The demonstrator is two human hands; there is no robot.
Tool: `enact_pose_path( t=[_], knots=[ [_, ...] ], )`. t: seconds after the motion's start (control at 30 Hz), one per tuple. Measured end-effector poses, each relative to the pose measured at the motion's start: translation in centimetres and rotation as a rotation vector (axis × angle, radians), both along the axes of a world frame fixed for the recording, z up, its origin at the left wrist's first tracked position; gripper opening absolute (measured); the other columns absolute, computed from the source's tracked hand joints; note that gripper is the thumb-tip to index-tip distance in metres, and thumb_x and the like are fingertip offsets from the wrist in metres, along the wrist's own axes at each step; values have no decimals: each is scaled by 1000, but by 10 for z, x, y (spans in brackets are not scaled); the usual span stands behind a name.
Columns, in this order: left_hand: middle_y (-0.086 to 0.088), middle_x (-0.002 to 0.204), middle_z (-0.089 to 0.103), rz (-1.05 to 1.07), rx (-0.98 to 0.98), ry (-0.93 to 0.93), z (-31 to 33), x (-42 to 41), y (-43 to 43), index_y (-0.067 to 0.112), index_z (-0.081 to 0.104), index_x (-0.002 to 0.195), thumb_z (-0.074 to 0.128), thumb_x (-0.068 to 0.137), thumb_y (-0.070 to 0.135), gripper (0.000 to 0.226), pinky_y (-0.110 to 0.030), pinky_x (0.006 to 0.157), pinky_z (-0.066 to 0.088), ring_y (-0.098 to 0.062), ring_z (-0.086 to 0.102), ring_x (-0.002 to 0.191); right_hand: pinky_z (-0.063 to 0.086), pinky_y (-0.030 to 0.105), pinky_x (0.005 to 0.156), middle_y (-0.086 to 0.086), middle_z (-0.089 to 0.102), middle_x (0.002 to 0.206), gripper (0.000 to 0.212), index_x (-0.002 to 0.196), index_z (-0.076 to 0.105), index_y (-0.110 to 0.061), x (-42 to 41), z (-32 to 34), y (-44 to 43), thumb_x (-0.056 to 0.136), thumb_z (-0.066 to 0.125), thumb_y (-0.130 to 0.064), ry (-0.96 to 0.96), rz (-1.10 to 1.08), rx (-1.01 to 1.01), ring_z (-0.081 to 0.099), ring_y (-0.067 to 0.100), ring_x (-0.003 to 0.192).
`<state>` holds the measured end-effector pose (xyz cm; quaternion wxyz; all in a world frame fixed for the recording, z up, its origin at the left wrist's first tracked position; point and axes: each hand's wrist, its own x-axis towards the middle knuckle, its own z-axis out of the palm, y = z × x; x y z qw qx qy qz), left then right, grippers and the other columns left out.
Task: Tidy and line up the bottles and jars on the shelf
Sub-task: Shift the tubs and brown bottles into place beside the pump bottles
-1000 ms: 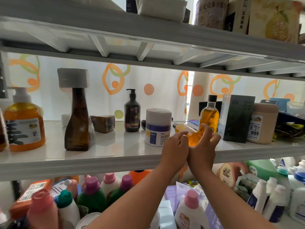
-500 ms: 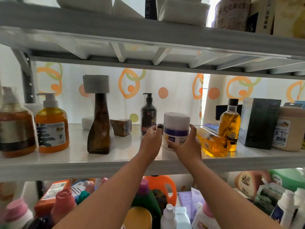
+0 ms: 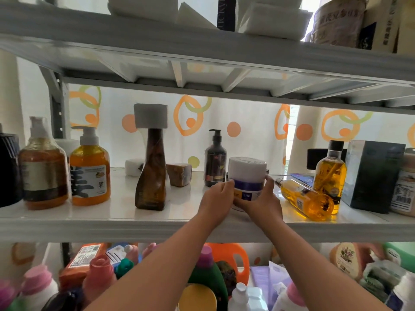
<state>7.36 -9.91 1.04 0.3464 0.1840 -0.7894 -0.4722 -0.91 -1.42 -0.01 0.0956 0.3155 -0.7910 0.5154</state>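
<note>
Hands have shifted: a second ago both of yours were at the yellow bottle lying on its side, and now your left hand (image 3: 216, 198) and right hand (image 3: 262, 202) clasp the white jar (image 3: 247, 173) from either side, fingers curled on its purple band. The jar stands upright near the front of the middle shelf (image 3: 112, 225), just left of that tipped bottle (image 3: 305, 197), which is still down, its base toward you, beside the upright yellow bottle (image 3: 330, 169). So the jar looks like the piece you are squaring up, and the tipped bottle remains to be stood. The shelf is glossy white; left of you stand a dark pump bottle (image 3: 215, 162), a tall brown bottle (image 3: 151, 176) and an orange pump bottle (image 3: 89, 173), with a black box (image 3: 370, 176) far right. Behind hangs a backlit curtain (image 3: 188, 117) printed with orange rings; the level below is crowded with detergent bottles (image 3: 208, 274).
</note>
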Motion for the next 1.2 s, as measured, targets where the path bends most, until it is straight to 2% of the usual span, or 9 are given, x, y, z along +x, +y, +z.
enact_pose_path(
  t=[0.13, 0.2, 0.3, 0.4, 0.53, 0.67, 0.8, 0.97, 1.2],
  knots=[
    [-4, 97, 69, 125, -100, 38, -1, 22, -12, 14, 64, 95, 28, 99, 31, 40, -30, 81, 52, -17, 63, 92, 47, 40, 90, 7, 55, 128, 97, 137, 18, -21, 16, 1, -13, 65, 81, -39, -32, 56, 9, 55, 29, 113],
    [-5, 98, 69, 195, -117, 54, -1, 31, -17, 13, 64, 96, 27, 99, 30, 41, -33, 83, 53, -18, 64, 92, 47, 37, 86, 7, 57, 125, 95, 136, 19, -22, 25, 2, -21, 66, 81, -39, -39, 74, 6, 56, 28, 110],
    [1, 88, 64, 308, -102, 86, -2, 43, -25, 19, 59, 89, 28, 99, 27, 34, -22, 69, 48, -11, 61, 82, 43, 29, 77, 6, 58, 122, 93, 135, 20, -21, 38, 3, -31, 67, 81, -38, -61, 126, 14, 57, 27, 107],
    [7, 77, 56, 371, -121, 67, -7, 52, -32, 23, 53, 81, 27, 100, 25, 33, -14, 56, 35, 0, 51, 69, 42, 28, 75, 5, 59, 120, 96, 135, 19, -22, 47, 3, -39, 64, 82, -40, -59, 177, 21, 57, 23, 103],
    [3, 79, 58, 324, -150, 19, -16, 57, -38, 20, 54, 82, 25, 101, 27, 35, -15, 59, 39, -7, 55, 74, 50, 38, 84, 3, 54, 121, 103, 136, 16, -27, 53, 0, -43, 59, 83, -43, 8, 194, 82, 56, 25, 108],
    [-3, 90, 64, 235, -166, -43, -15, 58, -45, 20, 55, 80, 23, 101, 28, 39, -27, 79, 49, -16, 59, 88, 47, 41, 94, 11, 40, 127, 118, 146, 7, -26, 51, 4, -37, 58, 85, -28, 20, 199, 160, 50, 29, 113],
    [11, 75, 54, 239, -148, -47, -14, 59, -50, 25, 52, 76, 22, 102, 24, 40, -12, 61, 37, -1, 51, 72, 47, 35, 91, 7, 49, 128, 122, 148, -1, -27, 50, 2, -33, 60, 83, -18, 50, 249, 163, 51, 24, 114],
    [15, 70, 49, 374, -170, 29, -19, 61, -43, 18, 55, 84, 27, 101, 23, 33, -8, 56, 32, 1, 48, 66, 42, 24, 76, 0, 58, 120, 102, 140, 18, -26, 51, 0, -30, 62, 84, -22, 52, 304, 97, 52, 11, 94],
    [15, 68, 49, 403, -199, 45, -21, 64, -39, 21, 52, 77, 29, 102, 27, 35, -7, 55, 33, -2, 51, 65, 48, 32, 83, 2, 60, 119, 97, 136, 18, -29, 51, 0, -35, 64, 82, -29, 67, 296, 132, 54, 15, 93]
  ],
)
